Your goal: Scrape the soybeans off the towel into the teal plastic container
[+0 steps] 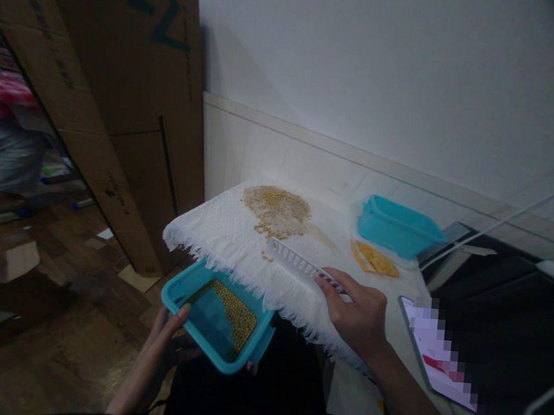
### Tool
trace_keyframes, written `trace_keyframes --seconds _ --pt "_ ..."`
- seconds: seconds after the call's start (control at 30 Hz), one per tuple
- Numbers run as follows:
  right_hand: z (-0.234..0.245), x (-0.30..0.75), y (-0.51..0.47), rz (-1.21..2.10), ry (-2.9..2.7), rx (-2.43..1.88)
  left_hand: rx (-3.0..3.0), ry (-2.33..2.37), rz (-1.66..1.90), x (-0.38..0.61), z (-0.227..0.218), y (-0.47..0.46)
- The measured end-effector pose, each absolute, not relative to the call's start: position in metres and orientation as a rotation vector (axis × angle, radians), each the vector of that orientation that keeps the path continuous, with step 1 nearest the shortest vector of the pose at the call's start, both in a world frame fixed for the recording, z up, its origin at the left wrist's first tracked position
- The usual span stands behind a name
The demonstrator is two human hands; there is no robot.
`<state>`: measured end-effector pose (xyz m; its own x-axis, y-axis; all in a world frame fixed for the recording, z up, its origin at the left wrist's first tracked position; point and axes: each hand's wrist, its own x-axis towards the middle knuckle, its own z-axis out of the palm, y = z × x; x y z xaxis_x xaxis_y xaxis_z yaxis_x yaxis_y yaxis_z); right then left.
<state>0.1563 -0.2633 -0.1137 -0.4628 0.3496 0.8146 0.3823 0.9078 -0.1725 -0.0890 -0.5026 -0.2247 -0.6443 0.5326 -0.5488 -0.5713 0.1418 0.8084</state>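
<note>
My left hand (pixel 166 328) grips the near left side of a teal plastic box (pixel 184 293), thumb over its rim. The box is below the table's front edge, with small yellow beans (pixel 236 313) gathered along its far and right sides. In my right hand (pixel 359 310) is a white slotted plastic strip (pixel 294 260), its far end over the white fringed cloth (pixel 208 224) on the table. A few stray beans lie by that end. Just beyond it spreads a heap of pale yellow beans and grains (pixel 280 204).
A second teal box (pixel 395 226) stands at the back right, beside a crumpled yellow packet (pixel 376 259). A phone (pixel 438 354) lies at the right, near a black object (pixel 503 321) and a white cable (pixel 506 219). A tall cardboard box (pixel 137 94) stands left; another person (pixel 9 129) is behind it.
</note>
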Motion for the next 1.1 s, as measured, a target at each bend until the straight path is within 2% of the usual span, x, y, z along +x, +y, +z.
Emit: trace_keyframes --seconds 0.47,0.7,1.1 --pt "-0.112 0.152 -0.279 -0.087 -2.135 -0.431 -0.04 1.542 1.683 -0.089 -0.229 -0.503" --pt "-0.108 0.15 -0.294 -0.004 -2.191 -0.335 -0.041 1.539 1.696 -0.09 -0.23 -0.503" --pt "-0.122 0.16 -0.231 -0.09 -2.012 -0.585 -0.035 1.566 1.664 -0.088 -0.224 -0.503"
